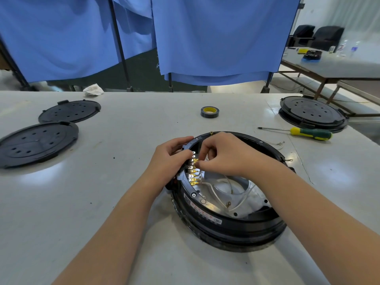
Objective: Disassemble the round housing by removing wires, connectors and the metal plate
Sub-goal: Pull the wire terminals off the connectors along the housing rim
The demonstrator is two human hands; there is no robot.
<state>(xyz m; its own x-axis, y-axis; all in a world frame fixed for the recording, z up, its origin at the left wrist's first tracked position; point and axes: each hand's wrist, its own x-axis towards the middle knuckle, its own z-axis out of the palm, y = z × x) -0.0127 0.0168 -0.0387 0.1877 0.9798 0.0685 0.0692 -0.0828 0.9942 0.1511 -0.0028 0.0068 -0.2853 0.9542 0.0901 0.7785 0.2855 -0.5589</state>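
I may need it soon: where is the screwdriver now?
In the head view, the screwdriver lies on the table's right side, between the round housing and a black stack.

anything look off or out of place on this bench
Nothing looks damaged or spilled. The only strays are a thin loose wire lying on the table just beyond the round housing, and a crumpled white rag at the table's far edge. The screwdriver and tape roll lie apart from the housing.
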